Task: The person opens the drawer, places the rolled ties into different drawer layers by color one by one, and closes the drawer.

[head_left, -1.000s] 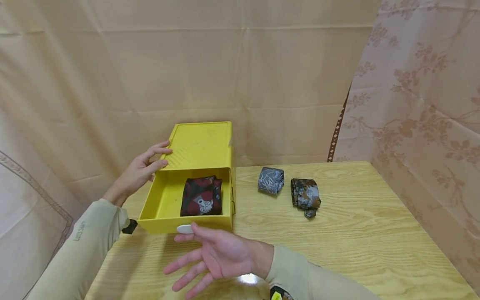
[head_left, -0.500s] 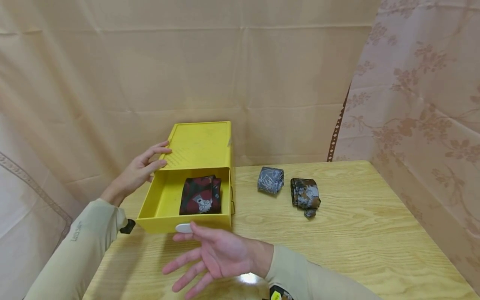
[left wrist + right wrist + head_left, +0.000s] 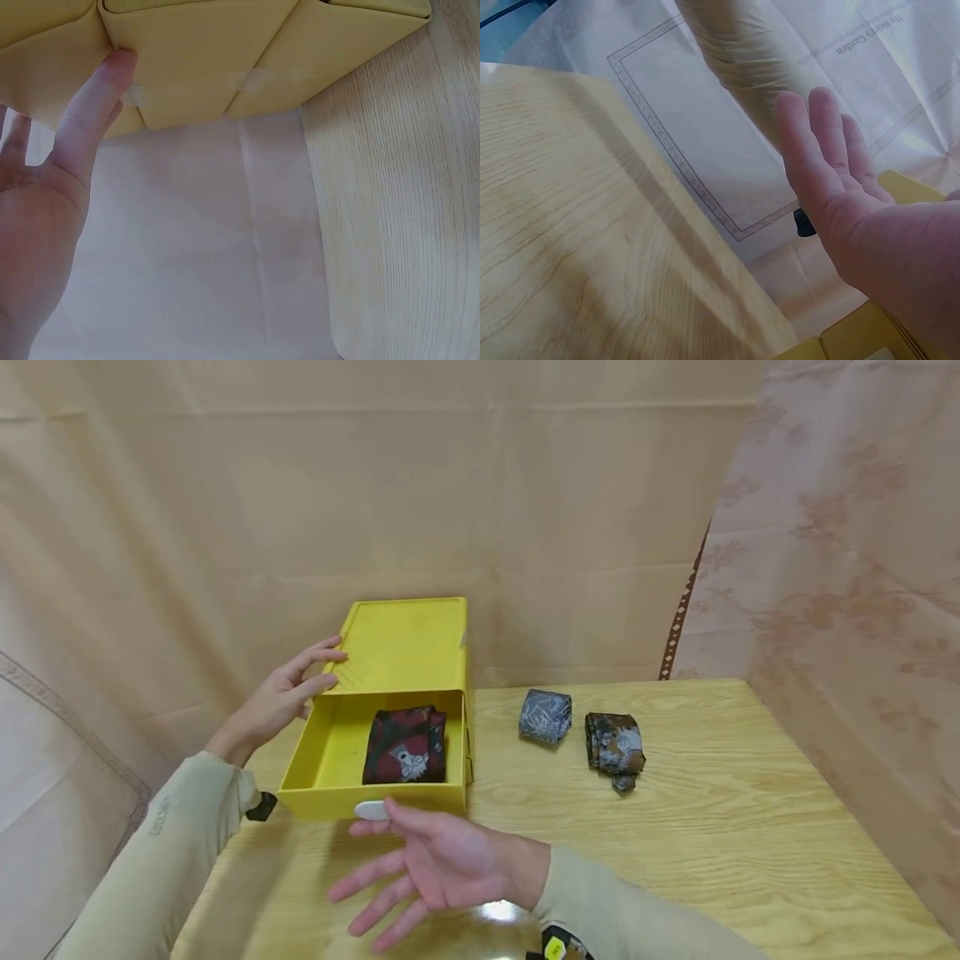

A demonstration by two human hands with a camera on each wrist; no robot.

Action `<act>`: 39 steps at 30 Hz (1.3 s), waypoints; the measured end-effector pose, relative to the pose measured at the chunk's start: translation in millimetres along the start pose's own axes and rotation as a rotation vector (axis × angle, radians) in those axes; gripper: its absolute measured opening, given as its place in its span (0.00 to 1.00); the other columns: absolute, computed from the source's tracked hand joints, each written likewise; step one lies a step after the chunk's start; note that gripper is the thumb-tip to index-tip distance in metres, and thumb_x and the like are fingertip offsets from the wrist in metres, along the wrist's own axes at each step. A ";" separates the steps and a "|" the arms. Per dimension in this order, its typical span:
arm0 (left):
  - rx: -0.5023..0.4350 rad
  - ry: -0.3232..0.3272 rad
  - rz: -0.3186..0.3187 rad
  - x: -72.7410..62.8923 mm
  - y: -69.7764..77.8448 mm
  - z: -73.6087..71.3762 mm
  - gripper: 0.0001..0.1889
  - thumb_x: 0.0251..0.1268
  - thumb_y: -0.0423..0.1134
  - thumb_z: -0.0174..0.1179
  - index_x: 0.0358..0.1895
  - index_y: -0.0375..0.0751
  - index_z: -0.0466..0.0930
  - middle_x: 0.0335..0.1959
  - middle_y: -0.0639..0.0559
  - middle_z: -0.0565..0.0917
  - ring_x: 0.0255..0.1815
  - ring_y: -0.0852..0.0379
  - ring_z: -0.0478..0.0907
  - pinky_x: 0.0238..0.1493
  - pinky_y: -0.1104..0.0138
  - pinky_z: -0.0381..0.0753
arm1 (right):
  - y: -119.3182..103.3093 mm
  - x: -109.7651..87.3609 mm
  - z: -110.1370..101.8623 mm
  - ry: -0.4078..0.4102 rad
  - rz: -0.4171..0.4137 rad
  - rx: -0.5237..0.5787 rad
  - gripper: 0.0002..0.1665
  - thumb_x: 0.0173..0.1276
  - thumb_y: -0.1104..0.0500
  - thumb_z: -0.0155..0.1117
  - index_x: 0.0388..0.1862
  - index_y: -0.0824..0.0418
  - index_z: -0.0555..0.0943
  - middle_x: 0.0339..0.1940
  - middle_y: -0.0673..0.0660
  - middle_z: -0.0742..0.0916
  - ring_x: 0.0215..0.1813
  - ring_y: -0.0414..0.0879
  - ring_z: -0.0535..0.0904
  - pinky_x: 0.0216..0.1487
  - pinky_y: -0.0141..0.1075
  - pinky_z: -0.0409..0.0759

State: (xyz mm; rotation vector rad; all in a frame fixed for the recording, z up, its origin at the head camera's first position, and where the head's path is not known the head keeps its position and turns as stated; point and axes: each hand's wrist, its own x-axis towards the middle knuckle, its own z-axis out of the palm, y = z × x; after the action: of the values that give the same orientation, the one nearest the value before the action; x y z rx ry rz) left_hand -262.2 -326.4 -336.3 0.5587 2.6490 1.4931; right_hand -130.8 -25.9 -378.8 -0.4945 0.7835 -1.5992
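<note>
A yellow box stands on the table with its drawer pulled out at the front. Inside the drawer, toward its right side, lies a rolled dark red patterned necktie. My left hand rests on the top left edge of the box, fingers extended; in the left wrist view its thumb lies against the yellow side. At the drawer's front, my right hand pinches the white oval handle between thumb and index finger, its other fingers spread out straight.
To the right of the box sit a rolled grey-blue necktie and a rolled brown and black one. The wooden table ends before the beige curtain behind. A floral cloth hangs at the right.
The head view has shifted slightly. Both hands, the drawer and the rolled neckties keep their positions.
</note>
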 end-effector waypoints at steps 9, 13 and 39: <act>-0.032 -0.011 0.015 5.3 -2.0 3.9 0.21 0.81 0.45 0.52 0.71 0.45 0.70 0.82 0.61 0.54 0.57 0.47 0.72 0.25 0.64 0.72 | 0.1 -3.5 -3.1 -0.015 -0.011 0.017 0.39 0.80 0.30 0.35 0.80 0.48 0.49 0.75 0.71 0.69 0.71 0.74 0.64 0.66 0.65 0.67; -0.020 -0.014 0.005 3.1 -2.7 3.6 0.21 0.81 0.47 0.52 0.71 0.46 0.70 0.82 0.62 0.54 0.59 0.48 0.72 0.27 0.61 0.74 | 1.6 -3.0 -2.9 -0.014 -0.008 0.013 0.41 0.80 0.30 0.35 0.81 0.49 0.49 0.75 0.71 0.69 0.71 0.72 0.67 0.66 0.65 0.67; -0.065 0.002 0.013 -0.6 -5.0 0.6 0.22 0.81 0.45 0.53 0.71 0.43 0.70 0.82 0.58 0.53 0.57 0.47 0.71 0.24 0.67 0.70 | -0.4 3.5 -2.7 -0.003 -0.019 -0.002 0.39 0.80 0.31 0.37 0.79 0.51 0.51 0.72 0.69 0.73 0.60 0.59 0.80 0.64 0.64 0.70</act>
State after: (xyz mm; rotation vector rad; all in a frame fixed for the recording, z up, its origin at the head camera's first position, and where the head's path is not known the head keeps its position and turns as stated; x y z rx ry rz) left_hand -263.0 -328.5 -340.8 0.5703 2.5922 1.5780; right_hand -133.6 -28.7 -380.7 -0.5071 0.7805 -1.6147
